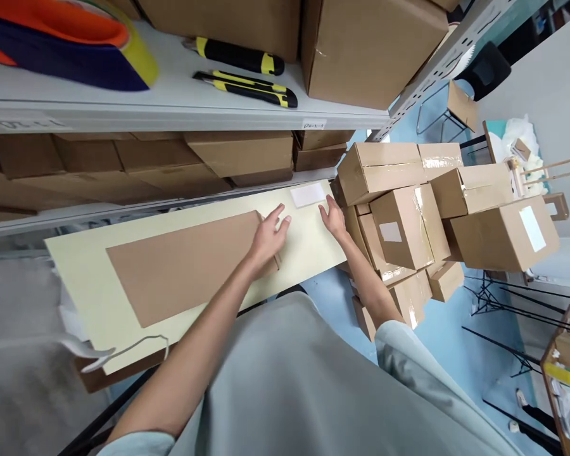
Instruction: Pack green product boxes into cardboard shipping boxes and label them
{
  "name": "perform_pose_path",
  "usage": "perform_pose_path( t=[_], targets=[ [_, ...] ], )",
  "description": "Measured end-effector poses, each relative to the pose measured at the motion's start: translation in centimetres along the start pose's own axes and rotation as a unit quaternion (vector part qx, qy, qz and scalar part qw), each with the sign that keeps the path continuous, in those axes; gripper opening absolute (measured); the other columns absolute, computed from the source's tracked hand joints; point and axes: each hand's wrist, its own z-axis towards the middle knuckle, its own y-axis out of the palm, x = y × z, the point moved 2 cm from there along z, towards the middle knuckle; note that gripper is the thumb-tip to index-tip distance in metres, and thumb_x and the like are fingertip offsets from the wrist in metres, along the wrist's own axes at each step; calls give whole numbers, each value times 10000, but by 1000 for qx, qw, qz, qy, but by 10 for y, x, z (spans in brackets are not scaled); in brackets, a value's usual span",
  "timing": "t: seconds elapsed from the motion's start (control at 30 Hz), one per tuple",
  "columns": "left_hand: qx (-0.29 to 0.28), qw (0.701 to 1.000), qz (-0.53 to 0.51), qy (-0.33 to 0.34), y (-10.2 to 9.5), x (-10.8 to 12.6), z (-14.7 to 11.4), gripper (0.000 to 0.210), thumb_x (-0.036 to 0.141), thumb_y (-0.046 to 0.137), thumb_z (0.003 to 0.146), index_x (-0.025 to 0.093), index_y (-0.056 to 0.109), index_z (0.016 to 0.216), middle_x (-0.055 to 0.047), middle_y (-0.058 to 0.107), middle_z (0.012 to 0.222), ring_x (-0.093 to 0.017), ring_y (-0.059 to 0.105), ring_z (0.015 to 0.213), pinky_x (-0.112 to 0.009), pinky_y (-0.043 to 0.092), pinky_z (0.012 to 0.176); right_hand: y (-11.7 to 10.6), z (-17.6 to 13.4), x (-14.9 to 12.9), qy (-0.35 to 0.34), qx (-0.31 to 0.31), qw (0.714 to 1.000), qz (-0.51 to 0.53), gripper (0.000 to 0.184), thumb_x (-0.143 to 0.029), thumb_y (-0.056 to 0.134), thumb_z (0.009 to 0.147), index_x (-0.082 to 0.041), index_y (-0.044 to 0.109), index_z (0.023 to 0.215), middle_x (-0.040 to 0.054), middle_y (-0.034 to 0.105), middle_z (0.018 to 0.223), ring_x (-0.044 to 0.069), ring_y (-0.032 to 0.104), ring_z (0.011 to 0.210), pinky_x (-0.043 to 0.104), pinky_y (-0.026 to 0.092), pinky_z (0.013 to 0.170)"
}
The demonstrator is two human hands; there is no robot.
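Note:
A long cream board (90, 259) lies in front of me with a flat brown cardboard box (185, 269) on it. My left hand (269, 237) is over the box's right end, fingers apart and holding nothing; whether it touches the box I cannot tell. A white paper label (308, 194) rests flat near the board's right end, between and just beyond my hands. Close to the label's right edge, my right hand (333, 218) is open with its fingers spread, near the board's surface.
Beyond the board stands a grey shelf (180, 120) holding cardboard boxes (361, 50), two yellow-black utility knives (247, 88) and an orange-blue-yellow object (71, 47). Stacked cartons (403, 228) rise at the right. A white cord (128, 351) hangs over the board's lower left. Tables and a chair are farther right.

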Motion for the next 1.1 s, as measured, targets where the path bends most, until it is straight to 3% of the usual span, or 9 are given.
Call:
perform_pose_path(
  t=[0.1, 0.2, 0.33, 0.43, 0.53, 0.67, 0.8, 0.97, 1.1],
  targets=[
    [-17, 998, 28, -50, 25, -9, 29, 714, 527, 645, 1091, 224, 545, 1730, -163, 528, 1790, -369, 654, 1531, -513, 481, 1328, 10, 30, 14, 44, 18, 999, -11, 527, -369, 591, 1157, -77, 663, 1590, 260, 679, 1597, 339, 633, 1551, 464, 465, 1337],
    [-34, 993, 83, -79, 39, -22, 61, 722, 440, 656, 1072, 204, 528, 1742, -154, 520, 1795, -367, 625, 1562, -500, 455, 1355, 23, 52, 22, 80, 30, 996, -6, 465, -353, 637, 1134, -79, 730, 1498, 267, 722, 1490, 337, 731, 1402, 447, 541, 1243],
    [-64, 987, 112, -95, 54, -37, 98, 737, 336, 703, 1003, 219, 565, 1717, -127, 472, 1821, -363, 595, 1593, -488, 436, 1373, 40, 62, 25, 117, 46, 992, 11, 368, -299, 626, 1133, -116, 787, 1408, 228, 746, 1435, 278, 804, 1187, 373, 591, 1119],
    [-102, 981, 131, -98, 67, -45, 116, 719, 249, 692, 947, 234, 629, 1663, -83, 452, 1837, -316, 511, 1663, -418, 384, 1399, 47, 62, 24, 150, 64, 986, 25, 320, -288, 626, 1135, -163, 819, 1358, 185, 762, 1422, 264, 805, 1172, 350, 598, 1088],
    [-137, 972, 158, -109, 77, -51, 123, 720, 204, 679, 902, 220, 662, 1622, -93, 466, 1829, -314, 391, 1731, -425, 299, 1435, 48, 61, 21, 191, 57, 980, 24, 343, -333, 604, 1151, -205, 809, 1394, 163, 757, 1439, 277, 798, 1215, 367, 607, 1084],
    [-167, 959, 192, -122, 84, -56, 121, 789, 223, 716, 865, 223, 620, 1648, -123, 395, 1863, -369, 295, 1765, -513, 281, 1439, 46, 58, 15, 218, 16, 976, 12, 418, -375, 524, 1181, -219, 767, 1483, 182, 691, 1553, 312, 756, 1343, 404, 601, 1114],
    [-182, 952, 211, -126, 85, -56, 119, 827, 260, 736, 875, 196, 566, 1683, -158, 332, 1889, -380, 240, 1780, -508, 267, 1438, 42, 55, 11, 223, 26, 974, 32, 375, -370, 535, 1178, -220, 780, 1421, 168, 717, 1515, 291, 772, 1293, 392, 607, 1092],
    [-193, 948, 214, -135, 81, -52, 119, 788, 319, 748, 906, 220, 581, 1670, -146, 323, 1897, -373, 223, 1785, -479, 273, 1432, 37, 54, 5, 202, 51, 977, 39, 369, -420, 503, 1201, -210, 803, 1251, 153, 780, 1343, 273, 786, 1207, 353, 598, 1048],
    [-185, 951, 203, -143, 79, -48, 120, 754, 365, 735, 921, 235, 606, 1652, -131, 365, 1883, -372, 254, 1779, -484, 291, 1425, 33, 52, -2, 168, 29, 985, 7, 411, -386, 437, 1224, -200, 797, 1291, 168, 748, 1385, 286, 749, 1288, 372, 569, 1108]
  ],
)
